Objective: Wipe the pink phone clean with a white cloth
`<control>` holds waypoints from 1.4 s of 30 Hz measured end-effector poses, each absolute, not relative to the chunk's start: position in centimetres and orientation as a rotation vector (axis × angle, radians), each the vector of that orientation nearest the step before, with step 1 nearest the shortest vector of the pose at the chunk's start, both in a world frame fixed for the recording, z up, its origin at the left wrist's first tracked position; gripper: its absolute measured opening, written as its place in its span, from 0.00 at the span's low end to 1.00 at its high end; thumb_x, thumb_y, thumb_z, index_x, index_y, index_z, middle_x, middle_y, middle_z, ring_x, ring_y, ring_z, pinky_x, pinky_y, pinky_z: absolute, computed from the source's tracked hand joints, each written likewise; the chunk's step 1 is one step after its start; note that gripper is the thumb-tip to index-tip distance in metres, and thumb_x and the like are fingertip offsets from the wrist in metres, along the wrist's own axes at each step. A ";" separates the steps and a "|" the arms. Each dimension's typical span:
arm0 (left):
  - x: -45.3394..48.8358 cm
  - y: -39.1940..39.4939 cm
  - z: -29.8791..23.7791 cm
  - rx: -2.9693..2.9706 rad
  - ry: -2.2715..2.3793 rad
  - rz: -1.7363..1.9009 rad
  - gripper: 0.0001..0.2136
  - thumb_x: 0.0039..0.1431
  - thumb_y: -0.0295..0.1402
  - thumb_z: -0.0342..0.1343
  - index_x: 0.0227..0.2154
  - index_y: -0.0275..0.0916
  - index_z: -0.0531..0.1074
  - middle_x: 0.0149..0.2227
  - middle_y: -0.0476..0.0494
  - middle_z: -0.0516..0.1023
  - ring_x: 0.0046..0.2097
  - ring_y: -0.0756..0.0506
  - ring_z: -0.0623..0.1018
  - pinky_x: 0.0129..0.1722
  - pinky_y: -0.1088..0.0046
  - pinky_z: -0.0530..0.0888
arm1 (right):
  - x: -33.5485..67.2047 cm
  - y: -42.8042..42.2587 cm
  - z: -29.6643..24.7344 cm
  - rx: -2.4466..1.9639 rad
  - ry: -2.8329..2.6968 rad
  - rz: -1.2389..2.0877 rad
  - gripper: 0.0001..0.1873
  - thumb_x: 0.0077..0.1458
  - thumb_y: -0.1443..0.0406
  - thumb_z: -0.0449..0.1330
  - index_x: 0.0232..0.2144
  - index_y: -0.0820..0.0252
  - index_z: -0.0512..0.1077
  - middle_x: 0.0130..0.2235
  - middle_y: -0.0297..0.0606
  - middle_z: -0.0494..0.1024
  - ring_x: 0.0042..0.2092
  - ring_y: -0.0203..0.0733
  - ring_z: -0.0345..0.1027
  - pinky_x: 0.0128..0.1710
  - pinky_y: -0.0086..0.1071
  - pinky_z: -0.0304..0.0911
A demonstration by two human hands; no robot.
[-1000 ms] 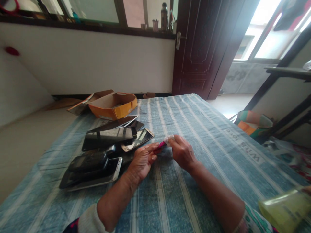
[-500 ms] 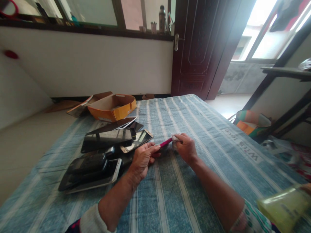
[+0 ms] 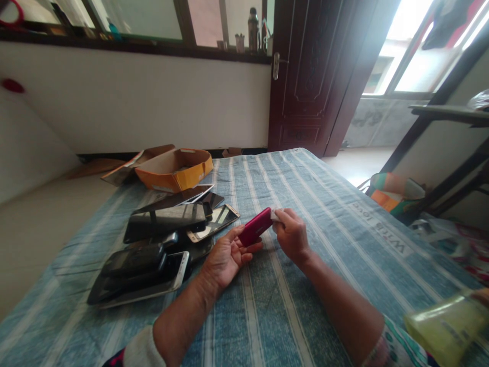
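Observation:
My left hand (image 3: pixel 225 255) grips a small magenta phone (image 3: pixel 255 227) by its lower end, its flat back turned up towards me. My right hand (image 3: pixel 292 233) is closed on a small white wipe (image 3: pixel 275 213) pressed against the phone's upper end. Both hands hover just above a blue striped cloth (image 3: pixel 290 183) in the middle of the view. To the left of my left hand lies a pile of phones and tablets (image 3: pixel 153 244).
An open orange cardboard box (image 3: pixel 175 169) sits at the far left of the cloth. A dark wooden door (image 3: pixel 305 76) stands behind. A yellow-green translucent object (image 3: pixel 446 326) is at the lower right corner. A dark frame (image 3: pixel 443 153) and colourful bundle (image 3: pixel 397 191) are on the right.
The magenta phone has turned from edge-on to showing its flat back. My left hand has opened its palm upward under it; my right hand stays at the phone's top end with the wipe.

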State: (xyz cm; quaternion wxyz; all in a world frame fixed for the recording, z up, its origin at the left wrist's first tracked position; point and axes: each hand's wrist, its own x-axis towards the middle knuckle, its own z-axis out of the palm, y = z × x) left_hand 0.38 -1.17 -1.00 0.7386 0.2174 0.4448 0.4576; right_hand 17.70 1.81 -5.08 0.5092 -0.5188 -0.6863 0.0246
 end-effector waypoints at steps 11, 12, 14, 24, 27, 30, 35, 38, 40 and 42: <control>0.5 -1.0 -1.4 0.359 0.867 1.056 0.04 0.60 0.25 0.52 0.32 0.32 0.71 0.23 0.46 0.77 0.21 0.50 0.77 0.21 0.76 0.76 | 14.0 -1.8 -4.1 -0.981 -2.071 -0.345 0.14 0.64 0.69 0.49 0.33 0.62 0.74 0.31 0.39 0.70 0.32 0.40 0.62 0.32 0.32 0.58; 0.4 -1.0 -1.5 0.354 0.857 1.060 0.04 0.60 0.25 0.52 0.32 0.32 0.71 0.23 0.47 0.76 0.21 0.50 0.76 0.20 0.76 0.76 | 13.8 -2.1 -4.0 -0.970 -2.096 -0.370 0.13 0.64 0.69 0.49 0.32 0.62 0.74 0.31 0.39 0.70 0.32 0.40 0.61 0.32 0.32 0.58; 0.3 -1.0 -1.5 0.357 0.855 1.052 0.05 0.60 0.26 0.51 0.33 0.32 0.71 0.23 0.47 0.76 0.21 0.50 0.76 0.20 0.76 0.76 | 13.7 -2.3 -3.7 -0.964 -2.125 -0.389 0.13 0.64 0.68 0.49 0.33 0.62 0.74 0.31 0.39 0.70 0.32 0.40 0.61 0.32 0.33 0.57; 0.4 -1.2 -1.1 0.435 0.931 0.974 0.12 0.59 0.31 0.53 0.44 0.31 0.71 0.34 0.35 0.81 0.33 0.40 0.83 0.20 0.74 0.77 | 16.5 0.5 -4.5 -1.175 -1.886 -0.149 0.14 0.62 0.73 0.48 0.37 0.61 0.74 0.34 0.40 0.71 0.34 0.38 0.65 0.35 0.29 0.61; 0.4 -1.2 -1.2 0.439 0.922 0.984 0.10 0.58 0.30 0.55 0.42 0.32 0.72 0.33 0.37 0.81 0.33 0.41 0.83 0.22 0.74 0.77 | 15.9 0.0 -4.5 -1.132 -1.940 -0.146 0.14 0.62 0.72 0.48 0.35 0.61 0.74 0.34 0.40 0.71 0.35 0.39 0.65 0.35 0.29 0.61; 0.3 -1.1 -1.2 0.434 0.899 1.033 0.07 0.57 0.28 0.56 0.37 0.32 0.73 0.29 0.42 0.79 0.27 0.45 0.81 0.23 0.73 0.78 | 14.8 -1.2 -4.1 -1.036 -2.041 -0.189 0.15 0.63 0.71 0.47 0.33 0.61 0.73 0.32 0.40 0.71 0.35 0.39 0.64 0.35 0.30 0.61; 0.2 -1.2 -1.4 0.616 1.007 1.111 0.09 0.52 0.29 0.61 0.36 0.33 0.72 0.30 0.43 0.79 0.28 0.44 0.80 0.22 0.74 0.76 | 15.2 -0.9 -4.4 -1.022 -2.021 -0.111 0.14 0.61 0.72 0.48 0.32 0.60 0.73 0.32 0.38 0.70 0.34 0.38 0.65 0.35 0.29 0.62; 0.2 -1.3 -1.8 0.849 1.199 1.189 0.17 0.45 0.30 0.67 0.39 0.35 0.71 0.35 0.41 0.80 0.33 0.42 0.81 0.25 0.74 0.74 | 16.9 0.7 -5.1 -1.163 -1.843 -0.031 0.14 0.57 0.74 0.50 0.35 0.58 0.75 0.33 0.37 0.72 0.35 0.36 0.66 0.36 0.27 0.62; 0.2 -1.4 -2.0 1.024 1.303 1.258 0.21 0.39 0.28 0.70 0.39 0.36 0.72 0.37 0.41 0.80 0.38 0.41 0.80 0.33 0.72 0.75 | 18.0 1.6 -5.4 -1.247 -1.763 -0.024 0.15 0.56 0.74 0.51 0.35 0.57 0.76 0.33 0.36 0.72 0.36 0.37 0.67 0.36 0.26 0.62; 0.3 -1.5 -2.1 1.199 1.367 1.294 0.25 0.32 0.25 0.71 0.39 0.38 0.74 0.38 0.42 0.80 0.43 0.39 0.79 0.42 0.70 0.73 | 18.6 2.0 -5.6 -1.290 -1.745 -0.046 0.15 0.55 0.75 0.52 0.35 0.57 0.76 0.33 0.37 0.72 0.37 0.37 0.68 0.36 0.26 0.61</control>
